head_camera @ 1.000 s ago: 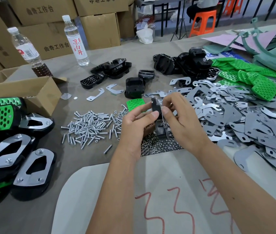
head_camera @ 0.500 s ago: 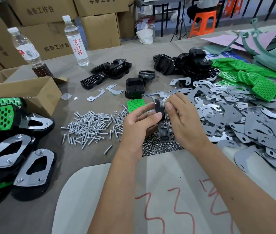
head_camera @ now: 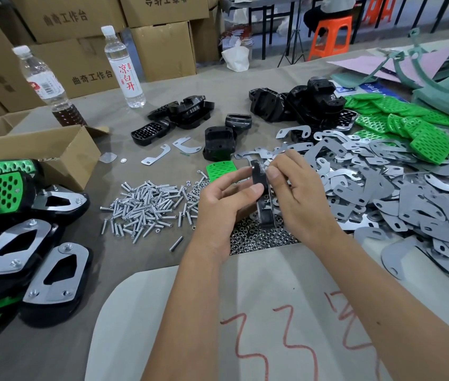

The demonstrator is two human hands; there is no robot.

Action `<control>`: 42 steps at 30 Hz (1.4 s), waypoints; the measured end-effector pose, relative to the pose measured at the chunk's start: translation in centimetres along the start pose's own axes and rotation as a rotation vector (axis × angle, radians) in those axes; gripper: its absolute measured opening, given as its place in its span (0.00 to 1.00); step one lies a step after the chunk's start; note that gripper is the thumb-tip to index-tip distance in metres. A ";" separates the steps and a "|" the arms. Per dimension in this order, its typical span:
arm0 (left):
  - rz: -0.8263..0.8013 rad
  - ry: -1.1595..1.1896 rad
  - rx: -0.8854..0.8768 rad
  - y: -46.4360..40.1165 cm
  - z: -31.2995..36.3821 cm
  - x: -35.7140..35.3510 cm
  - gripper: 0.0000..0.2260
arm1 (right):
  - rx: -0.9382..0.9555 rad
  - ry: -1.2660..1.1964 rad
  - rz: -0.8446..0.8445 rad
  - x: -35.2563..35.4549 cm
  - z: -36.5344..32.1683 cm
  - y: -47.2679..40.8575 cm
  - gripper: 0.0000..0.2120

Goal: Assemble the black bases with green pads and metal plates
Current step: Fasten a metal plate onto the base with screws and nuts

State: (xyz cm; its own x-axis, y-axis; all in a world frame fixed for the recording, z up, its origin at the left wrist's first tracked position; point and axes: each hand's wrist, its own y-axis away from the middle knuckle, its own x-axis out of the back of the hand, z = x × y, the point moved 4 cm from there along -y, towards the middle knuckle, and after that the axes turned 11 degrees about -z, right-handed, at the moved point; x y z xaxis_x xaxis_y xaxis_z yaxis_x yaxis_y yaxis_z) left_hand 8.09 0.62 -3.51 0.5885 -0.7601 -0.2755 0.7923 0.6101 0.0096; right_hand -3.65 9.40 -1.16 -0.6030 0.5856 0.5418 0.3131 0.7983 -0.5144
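Black base pinched edge-up between left hand and right hand, over cluttered grey table.

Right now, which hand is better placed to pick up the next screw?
Left. The left hand is nearest the screw pile and only steadies the black base with its fingertips; the right hand works at its top.

Both bare forearms reach forward, converging mid-frame. Left hand palm toward the right, thumb pressed on the upright black plastic base; fingers loosely curled. Right hand pinches its top edge (fingertips partly hidden).
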 end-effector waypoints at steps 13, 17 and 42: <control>0.034 -0.015 0.001 0.0 0.0 -0.1 0.21 | -0.035 -0.008 0.018 0.1 -0.3 0.0 0.12; 0.159 0.079 -0.047 0.2 0.7 0.5 0.20 | -0.112 -0.003 -0.004 0.2 -0.2 0.1 0.10; 0.217 0.463 -0.046 -0.1 0.2 0.9 0.21 | -0.135 -0.414 -0.055 -1.1 0.8 0.5 0.10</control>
State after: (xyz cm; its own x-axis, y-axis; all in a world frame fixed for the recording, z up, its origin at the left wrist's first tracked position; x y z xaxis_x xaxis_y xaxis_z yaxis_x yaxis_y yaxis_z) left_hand 8.61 -0.21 -3.57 0.5975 -0.4426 -0.6687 0.6459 0.7598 0.0742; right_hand -3.42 9.06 -2.48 -0.8561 0.4579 0.2398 0.3489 0.8542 -0.3855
